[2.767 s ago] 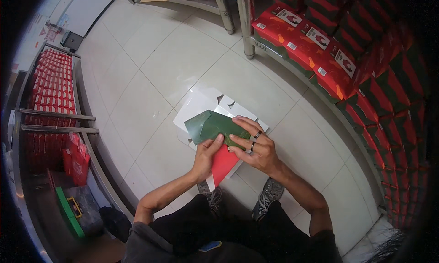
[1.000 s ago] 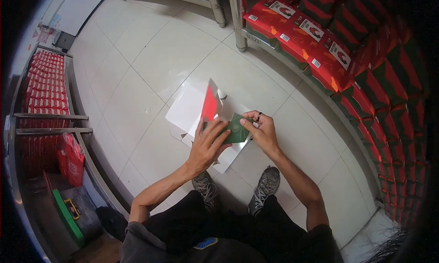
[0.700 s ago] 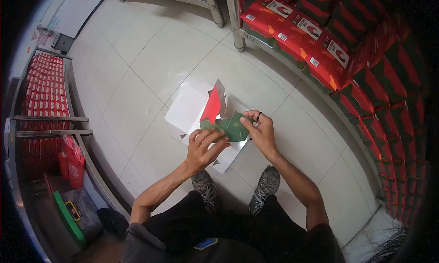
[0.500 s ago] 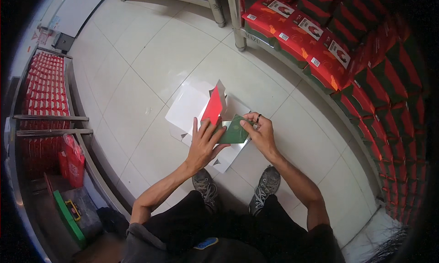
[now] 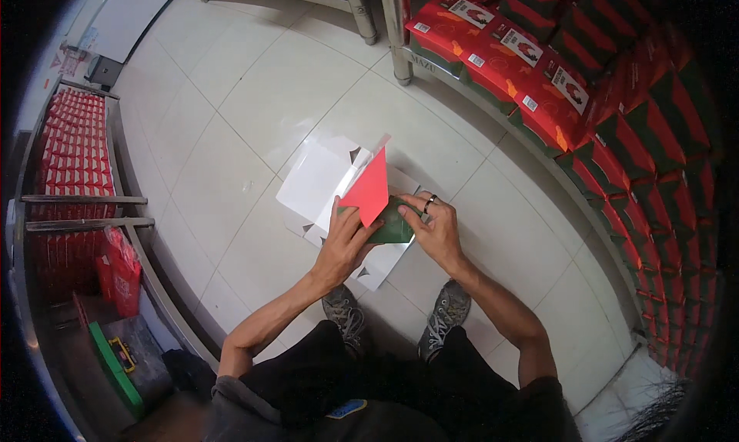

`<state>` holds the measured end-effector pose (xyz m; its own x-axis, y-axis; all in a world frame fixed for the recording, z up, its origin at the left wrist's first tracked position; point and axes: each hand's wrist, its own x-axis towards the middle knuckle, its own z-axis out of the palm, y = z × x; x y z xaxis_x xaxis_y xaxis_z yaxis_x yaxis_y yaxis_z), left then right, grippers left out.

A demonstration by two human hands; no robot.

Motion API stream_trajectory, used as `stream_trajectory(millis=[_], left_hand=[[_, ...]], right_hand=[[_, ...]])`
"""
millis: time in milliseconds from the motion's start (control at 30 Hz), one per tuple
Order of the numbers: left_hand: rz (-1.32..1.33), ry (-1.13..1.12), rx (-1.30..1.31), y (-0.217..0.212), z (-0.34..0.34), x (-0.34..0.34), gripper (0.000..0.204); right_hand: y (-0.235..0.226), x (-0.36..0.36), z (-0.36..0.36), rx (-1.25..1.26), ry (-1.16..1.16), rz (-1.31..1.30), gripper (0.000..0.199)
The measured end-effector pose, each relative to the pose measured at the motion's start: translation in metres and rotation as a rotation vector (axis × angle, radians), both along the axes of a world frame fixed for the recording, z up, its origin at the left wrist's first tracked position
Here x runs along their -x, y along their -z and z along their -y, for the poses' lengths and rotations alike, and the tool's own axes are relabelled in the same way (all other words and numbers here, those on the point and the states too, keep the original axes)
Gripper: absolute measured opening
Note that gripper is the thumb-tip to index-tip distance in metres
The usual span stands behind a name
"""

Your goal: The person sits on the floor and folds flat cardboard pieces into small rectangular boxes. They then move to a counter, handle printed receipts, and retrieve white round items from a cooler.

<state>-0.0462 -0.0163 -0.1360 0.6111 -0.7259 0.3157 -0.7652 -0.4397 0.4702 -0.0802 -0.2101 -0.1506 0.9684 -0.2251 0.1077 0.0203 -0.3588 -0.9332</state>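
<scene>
White card sheets (image 5: 309,188) are lying beneath; L hand (image 5: 340,244) is gripping red-green carton (image 5: 371,188) at L end, fingers bent; it's hanging btwn hands, prob. feeling light, stiffish, slick, creasing easily, so hold folds/edges; R hand (image 5: 437,232) is pinching its R end.

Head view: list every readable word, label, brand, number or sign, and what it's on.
Red packs, right: printed white labels; wording not copied.
Metal shelf rail beside them: lettering, not copied.
Red bag, left: pale print, too small.
Stacked boxes, left: too small.
Shirt badge: blurred.
Upper-left paper: blurred.
Red-and-green card, center: no readable text.
</scene>
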Motion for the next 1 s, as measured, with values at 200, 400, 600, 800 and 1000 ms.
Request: stream_trajectory(millis=[200, 400, 600, 800, 1000], left_hand=[[0.022, 0.056, -0.011, -0.004, 0.001, -0.001, 0.053], [-0.122, -0.031, -0.042, -0.007, -0.001, 0.001, 0.07], [-0.363, 0.008, 0.11, -0.038, -0.014, -0.012, 0.07], [-0.634, 0.2, 0.274, -0.027, -0.033, -0.011, 0.067], [-0.701, 0.252, 0.154, -0.027, -0.025, -0.009, 0.069]], right_hand=[[0.004, 0.003, -0.003, 0.017, -0.164, 0.133, 0.016], [-0.012, 0.005, -0.008, -0.083, -0.178, 0.042, 0.019], [0.016, -0.015, 0.037, -0.389, 0.262, 0.032, 0.033], [0.102, -0.007, 0.074, -1.321, 0.355, -0.505, 0.038], [0.102, 0.007, 0.06, -0.714, 0.029, -0.406, 0.05]])
